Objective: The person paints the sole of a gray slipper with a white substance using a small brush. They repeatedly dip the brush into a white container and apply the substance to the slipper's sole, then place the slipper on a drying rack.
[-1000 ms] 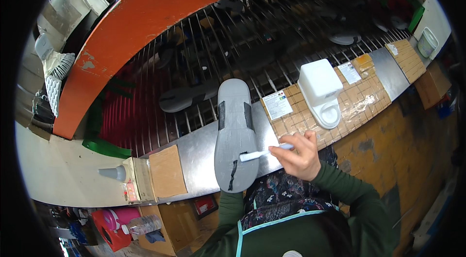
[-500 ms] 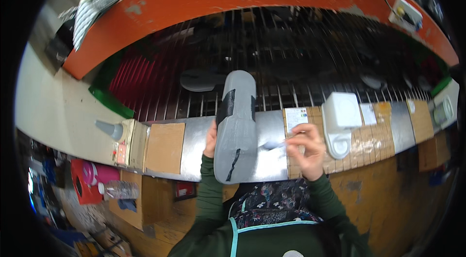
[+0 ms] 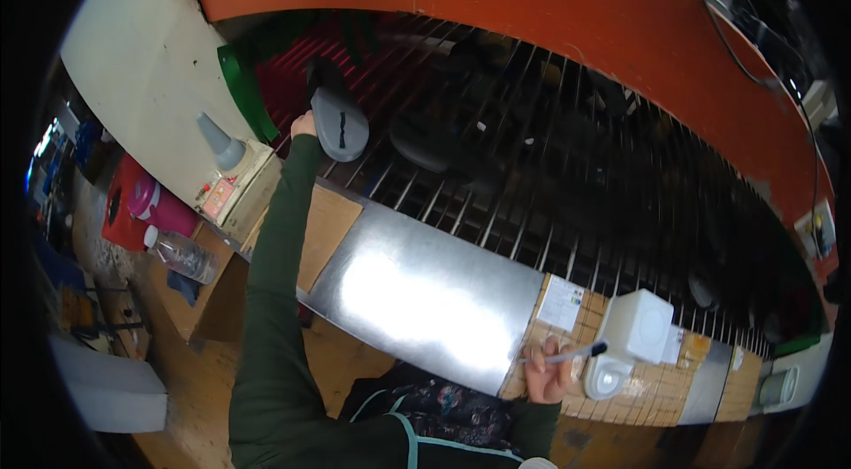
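I see the left hand (image 3: 304, 125) closed on the side of a grey sole (image 3: 353, 128), its fingers mostly hidden, beyond the far left corner of the bench (image 3: 425, 292) and over metal rods (image 3: 462, 214). I have the right hand (image 3: 548, 373) above the bench's near edge, fingers pinched around a thin brush (image 3: 574, 354), dark tip pointing right. A white bottle (image 3: 640, 325) stands just beside it, near the bench's far edge.

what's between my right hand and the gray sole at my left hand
In the head view, the shiny metal sheet and then some metal bars lie between your right hand and the gray sole.
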{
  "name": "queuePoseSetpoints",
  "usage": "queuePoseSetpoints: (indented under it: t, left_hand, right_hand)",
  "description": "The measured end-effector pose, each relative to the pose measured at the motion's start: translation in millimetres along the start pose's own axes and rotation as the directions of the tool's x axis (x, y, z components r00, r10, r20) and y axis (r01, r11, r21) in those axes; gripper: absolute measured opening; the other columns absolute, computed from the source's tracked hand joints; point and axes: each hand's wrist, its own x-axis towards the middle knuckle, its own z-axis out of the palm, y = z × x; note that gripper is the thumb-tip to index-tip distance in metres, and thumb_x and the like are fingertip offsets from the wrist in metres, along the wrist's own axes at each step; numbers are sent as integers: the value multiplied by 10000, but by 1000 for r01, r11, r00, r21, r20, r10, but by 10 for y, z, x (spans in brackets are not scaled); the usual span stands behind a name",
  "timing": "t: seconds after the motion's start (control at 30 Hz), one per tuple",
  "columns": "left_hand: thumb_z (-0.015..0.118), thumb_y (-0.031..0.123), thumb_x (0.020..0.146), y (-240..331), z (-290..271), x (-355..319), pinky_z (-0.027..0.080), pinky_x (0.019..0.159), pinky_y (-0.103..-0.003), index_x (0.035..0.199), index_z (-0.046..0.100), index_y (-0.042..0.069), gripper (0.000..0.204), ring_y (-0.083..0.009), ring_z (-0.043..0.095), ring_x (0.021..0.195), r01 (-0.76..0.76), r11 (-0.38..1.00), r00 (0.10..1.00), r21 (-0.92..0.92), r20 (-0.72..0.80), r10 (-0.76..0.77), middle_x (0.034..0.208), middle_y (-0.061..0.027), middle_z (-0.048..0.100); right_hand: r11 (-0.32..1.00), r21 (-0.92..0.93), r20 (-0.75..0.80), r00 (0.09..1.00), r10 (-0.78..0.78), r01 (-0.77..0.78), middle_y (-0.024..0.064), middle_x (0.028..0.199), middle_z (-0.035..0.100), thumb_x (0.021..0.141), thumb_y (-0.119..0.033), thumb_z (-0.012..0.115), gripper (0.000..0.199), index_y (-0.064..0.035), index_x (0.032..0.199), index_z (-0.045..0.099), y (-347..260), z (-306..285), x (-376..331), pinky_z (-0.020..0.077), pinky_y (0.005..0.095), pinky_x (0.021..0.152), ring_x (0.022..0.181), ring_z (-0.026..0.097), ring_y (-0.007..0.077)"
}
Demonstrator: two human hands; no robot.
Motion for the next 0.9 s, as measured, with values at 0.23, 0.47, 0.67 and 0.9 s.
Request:
queuePoseSetpoints:
  t: [0.23,0.47,0.67,0.9]
  left_hand:
    - [450,407,921,200,238,813,421,919,-517,1230,534,35,491,-420,576,1090,250,955,967,159,12,-255,1201,-288,590]
    - [489,407,911,-87,190,1357,407,956,-508,1272,524,71,493,-397,569,1119,388,905,920,172,-7,-393,1201,-271,598]
    - [522,406,904,-208,213,1524,395,988,-500,1308,516,102,506,-378,563,1144,438,885,896,158,0,-444,1202,-256,605]
    - [561,405,895,-204,260,1224,381,1025,-491,1350,506,139,530,-356,556,1173,506,863,860,-13,85,-503,1202,-239,614]
  right_hand:
    - [994,64,-12,996,91,-90,3,960,523,990,-305,529,199,-255,1160,618,-103,-146,51,337,423,833,682,457,108]
    - [968,132,18,977,211,-211,28,1150,540,988,-433,483,396,-203,1303,554,-117,-259,71,353,354,820,832,466,146]
    - [976,194,-127,984,128,-102,26,1014,522,1000,-439,469,294,-175,1045,590,-143,-62,12,408,343,732,720,476,142]
    - [996,84,-54,997,48,-43,36,954,522,994,-326,515,223,-215,1165,606,-140,-102,29,371,445,845,703,477,127]
